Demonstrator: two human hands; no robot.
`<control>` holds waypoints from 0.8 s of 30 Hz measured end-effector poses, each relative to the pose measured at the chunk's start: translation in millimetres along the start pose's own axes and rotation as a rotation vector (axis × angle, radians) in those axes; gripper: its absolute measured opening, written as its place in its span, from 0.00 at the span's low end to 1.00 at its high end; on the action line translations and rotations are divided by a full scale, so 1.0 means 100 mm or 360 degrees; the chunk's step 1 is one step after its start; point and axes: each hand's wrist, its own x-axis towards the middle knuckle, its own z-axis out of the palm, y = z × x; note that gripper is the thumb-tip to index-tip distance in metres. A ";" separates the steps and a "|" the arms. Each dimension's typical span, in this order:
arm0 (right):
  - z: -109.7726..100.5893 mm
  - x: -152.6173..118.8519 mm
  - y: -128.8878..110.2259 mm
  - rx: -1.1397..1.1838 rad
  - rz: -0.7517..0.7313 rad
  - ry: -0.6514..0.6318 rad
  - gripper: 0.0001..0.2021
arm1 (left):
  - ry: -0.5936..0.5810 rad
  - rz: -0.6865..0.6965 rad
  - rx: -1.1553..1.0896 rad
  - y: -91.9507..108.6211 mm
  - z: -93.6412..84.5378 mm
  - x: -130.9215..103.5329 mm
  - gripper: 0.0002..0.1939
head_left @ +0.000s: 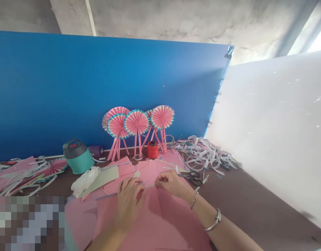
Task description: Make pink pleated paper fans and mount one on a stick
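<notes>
My left hand [130,200] is over a large pink paper sheet [150,225], its fingers bent and drawn together; what they hold, if anything, is hidden. Just to the right, my right hand [172,184] pinches thumb and fingers together close above the same paper. A thin pale line, perhaps a narrow strip, shows between the two hands, too faint to name. Scissors with black handles [195,178] lie beside my right wrist. Beyond the hands stands a red spool of thread [152,150].
Round pleated paper fans [136,122] on pink sticks lean against a blue board [71,83]. A teal container with a dark lid [78,157] and crumpled white plastic [85,180] stand left. Curled paper strips [202,153] pile at right, along a white wall [275,132].
</notes>
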 end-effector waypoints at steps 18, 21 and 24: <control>-0.06 -0.02 0.09 -0.0352 0.0016 -0.0147 0.07 | -0.0287 -0.0135 -0.0194 -0.13 0.11 -0.04 0.06; -0.03 -0.01 0.14 -0.0259 -0.0008 -0.0169 0.06 | -0.0355 -0.0216 -0.0143 -0.11 0.11 -0.03 0.07; -0.04 0.04 0.19 -0.0055 0.0033 -0.0072 0.05 | -0.0372 -0.0301 -0.0126 -0.11 0.09 -0.01 0.10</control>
